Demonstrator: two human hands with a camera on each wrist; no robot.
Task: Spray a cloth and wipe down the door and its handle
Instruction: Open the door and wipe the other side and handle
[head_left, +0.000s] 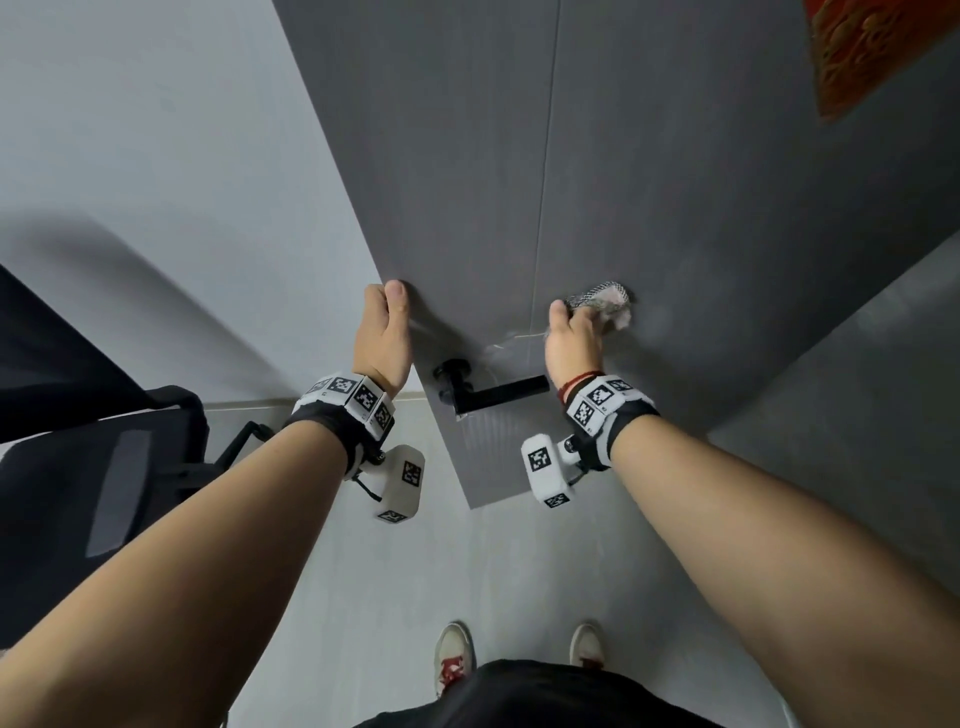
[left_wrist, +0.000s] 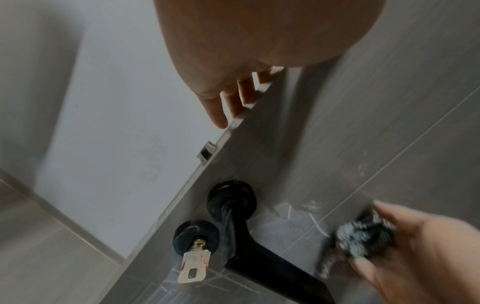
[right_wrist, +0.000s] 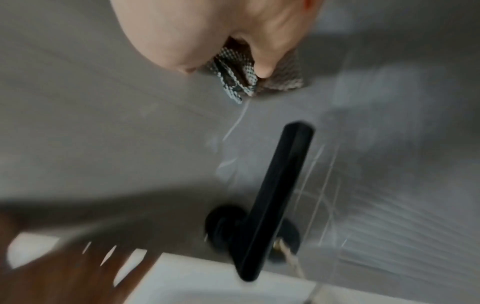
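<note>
A dark grey door (head_left: 649, 182) stands open in front of me, its black lever handle (head_left: 498, 391) at waist height with a key (left_wrist: 193, 265) in the lock below it. My left hand (head_left: 382, 332) grips the door's free edge above the handle, fingers wrapped behind the edge (left_wrist: 233, 102). My right hand (head_left: 574, 338) clutches a bunched checked cloth (head_left: 602, 301) and presses it on the door face just right of and above the handle. The cloth (right_wrist: 241, 76) pokes out under my fingers. Wet streaks (left_wrist: 298, 209) shine around the handle (right_wrist: 275, 195).
A black office chair (head_left: 104, 457) stands at the left by the pale wall (head_left: 156, 156). A red decoration (head_left: 878, 52) hangs on the door at upper right. My shoes (head_left: 454, 657) stand on the light floor close to the door's bottom edge.
</note>
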